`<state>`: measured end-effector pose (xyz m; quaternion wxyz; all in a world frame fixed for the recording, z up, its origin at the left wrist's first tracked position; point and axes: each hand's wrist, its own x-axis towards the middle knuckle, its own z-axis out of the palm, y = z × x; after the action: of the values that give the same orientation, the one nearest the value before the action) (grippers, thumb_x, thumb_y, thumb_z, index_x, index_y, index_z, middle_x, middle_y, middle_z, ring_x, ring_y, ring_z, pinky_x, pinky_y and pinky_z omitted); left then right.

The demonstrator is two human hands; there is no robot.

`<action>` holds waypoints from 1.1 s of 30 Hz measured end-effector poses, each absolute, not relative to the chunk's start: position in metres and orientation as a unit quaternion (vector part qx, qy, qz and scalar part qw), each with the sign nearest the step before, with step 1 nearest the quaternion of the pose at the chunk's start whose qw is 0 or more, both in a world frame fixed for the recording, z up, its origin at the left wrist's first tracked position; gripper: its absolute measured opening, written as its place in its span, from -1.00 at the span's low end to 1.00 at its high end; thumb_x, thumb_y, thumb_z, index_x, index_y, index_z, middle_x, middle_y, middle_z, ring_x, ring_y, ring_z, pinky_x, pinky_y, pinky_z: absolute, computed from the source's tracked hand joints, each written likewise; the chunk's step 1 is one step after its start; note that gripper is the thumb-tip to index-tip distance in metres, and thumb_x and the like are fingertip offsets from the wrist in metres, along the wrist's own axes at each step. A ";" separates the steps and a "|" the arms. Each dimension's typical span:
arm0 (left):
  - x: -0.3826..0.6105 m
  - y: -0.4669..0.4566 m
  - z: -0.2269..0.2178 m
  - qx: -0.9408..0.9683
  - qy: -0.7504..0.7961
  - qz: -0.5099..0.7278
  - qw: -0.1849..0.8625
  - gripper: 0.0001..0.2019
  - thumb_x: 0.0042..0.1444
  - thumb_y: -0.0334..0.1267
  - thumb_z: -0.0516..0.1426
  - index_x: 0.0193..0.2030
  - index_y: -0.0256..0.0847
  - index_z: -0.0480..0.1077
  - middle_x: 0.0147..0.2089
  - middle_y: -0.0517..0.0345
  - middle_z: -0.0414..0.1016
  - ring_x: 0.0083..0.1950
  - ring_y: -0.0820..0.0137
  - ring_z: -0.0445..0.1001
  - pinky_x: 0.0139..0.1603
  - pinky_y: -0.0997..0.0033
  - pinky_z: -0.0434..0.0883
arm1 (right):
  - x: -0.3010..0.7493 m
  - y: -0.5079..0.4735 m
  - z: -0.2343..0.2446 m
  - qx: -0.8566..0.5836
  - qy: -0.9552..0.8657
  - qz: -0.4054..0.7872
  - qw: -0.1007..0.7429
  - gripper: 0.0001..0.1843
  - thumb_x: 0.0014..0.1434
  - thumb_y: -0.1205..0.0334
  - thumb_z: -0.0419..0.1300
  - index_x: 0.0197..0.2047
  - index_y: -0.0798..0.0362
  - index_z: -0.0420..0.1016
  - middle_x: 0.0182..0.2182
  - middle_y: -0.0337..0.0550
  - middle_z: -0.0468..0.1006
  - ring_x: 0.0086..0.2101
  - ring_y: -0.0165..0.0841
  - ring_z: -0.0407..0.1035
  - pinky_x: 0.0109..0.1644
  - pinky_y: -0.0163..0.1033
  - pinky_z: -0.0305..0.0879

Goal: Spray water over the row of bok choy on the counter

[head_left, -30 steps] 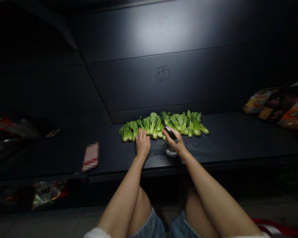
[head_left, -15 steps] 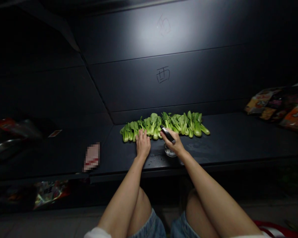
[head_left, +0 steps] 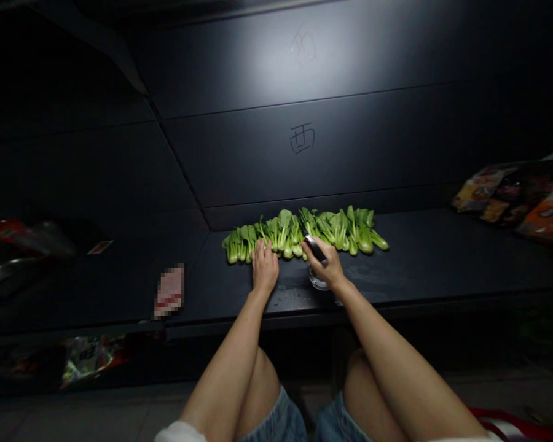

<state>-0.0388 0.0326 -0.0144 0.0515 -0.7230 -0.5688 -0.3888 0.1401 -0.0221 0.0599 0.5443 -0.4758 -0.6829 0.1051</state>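
Slightly rightward of its earlier place, the black-topped bottle [head_left: 319, 282] is held, clasped by the right hand [head_left: 326, 264]; leafy greens [head_left: 283, 230] are touched by the left hand [head_left: 265, 270], fingers extended.

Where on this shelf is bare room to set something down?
Widest: bare shelf between the greens and snack bags at right. Smaller: between the greens and the blurred pink item at left. Crowded: the middle, with greens, left hand, right hand and spray bottle.
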 end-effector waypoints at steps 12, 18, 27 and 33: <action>-0.038 0.032 -0.015 -0.723 -0.567 -0.391 0.051 -0.56 0.29 -0.29 -0.10 0.27 -0.33 0.26 0.37 -0.25 0.21 0.45 0.08 0.07 0.40 -0.16 0.08 | 0.147 -0.024 0.058 -0.513 -0.656 0.078 0.548 -0.63 0.29 -0.08 0.01 -0.31 0.02 0.43 -0.43 -0.14 0.51 -0.37 -0.29 0.39 -0.25 -0.24 0.27; -0.039 0.032 -0.014 -0.725 -0.568 -0.387 0.054 -0.55 0.29 -0.29 -0.09 0.26 -0.35 0.27 0.37 -0.25 0.21 0.44 0.06 0.09 0.39 -0.16 0.09 | 0.150 -0.024 0.057 -0.536 -0.639 0.045 0.550 -0.63 0.30 -0.08 -0.01 -0.32 0.02 0.40 -0.40 -0.12 0.51 -0.38 -0.29 0.38 -0.25 -0.23 0.24; -0.039 0.032 -0.015 -0.724 -0.567 -0.389 0.059 -0.56 0.28 -0.30 -0.09 0.25 -0.35 0.28 0.36 -0.27 0.23 0.43 0.05 0.11 0.38 -0.18 0.10 | 0.154 -0.020 0.051 -0.569 -0.597 0.036 0.565 -0.65 0.19 -0.09 0.11 -0.20 0.03 0.39 -0.32 -0.08 0.51 -0.33 -0.24 0.38 -0.19 -0.17 0.28; -0.039 0.032 -0.015 -0.722 -0.564 -0.397 0.054 -0.56 0.28 -0.29 -0.08 0.25 -0.33 0.28 0.36 -0.25 0.23 0.44 0.06 0.10 0.39 -0.18 0.09 | 0.163 -0.016 0.046 -0.555 -0.613 0.068 0.558 -0.67 0.16 -0.02 0.11 -0.12 0.03 0.35 -0.21 -0.03 0.53 -0.21 -0.19 0.43 -0.08 -0.10 0.32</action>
<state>-0.0391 0.0321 -0.0155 0.0536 -0.7218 -0.5644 -0.3969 0.1625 -0.0158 0.0456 0.5579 -0.5548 -0.6135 0.0677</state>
